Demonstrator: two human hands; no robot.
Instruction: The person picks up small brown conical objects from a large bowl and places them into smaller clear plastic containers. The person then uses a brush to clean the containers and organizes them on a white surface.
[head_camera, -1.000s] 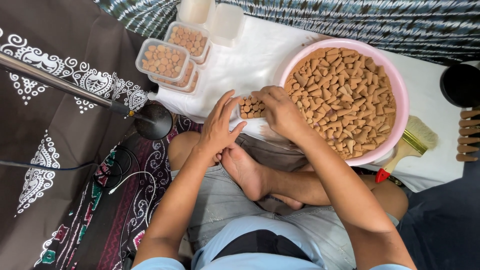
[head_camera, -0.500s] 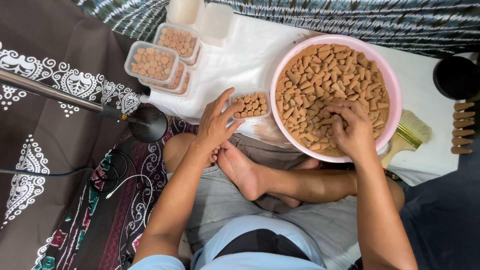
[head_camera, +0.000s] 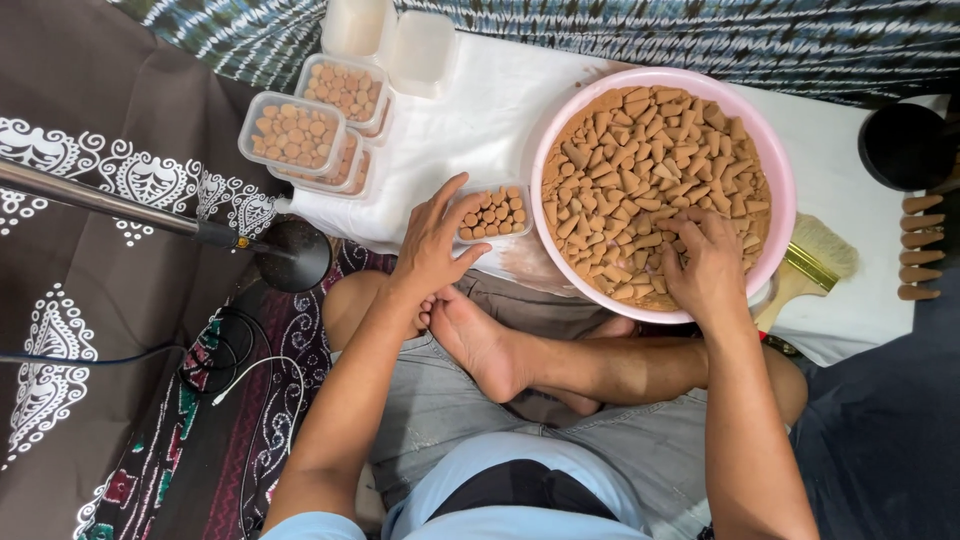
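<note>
A pink basin (head_camera: 780, 190) holds a heap of brown cone-shaped pieces (head_camera: 640, 160). My right hand (head_camera: 705, 265) reaches into the near side of the heap, fingers curled among the cones; whether it holds any is hidden. My left hand (head_camera: 435, 240) rests with spread fingers against a small clear box (head_camera: 492, 212) partly filled with upright cones. Both box and basin sit on a white cloth (head_camera: 490, 110) in front of my crossed legs.
Filled clear boxes (head_camera: 292, 135) are stacked at the upper left, with empty white tubs (head_camera: 420, 45) beyond them. A wooden brush (head_camera: 815, 260) lies right of the basin, a dark round pot (head_camera: 905, 145) farther right. A metal stand with round base (head_camera: 295, 255) and cables lie at my left.
My right hand left the small box and moved right into the basin's cones. My left hand stayed at the box.
</note>
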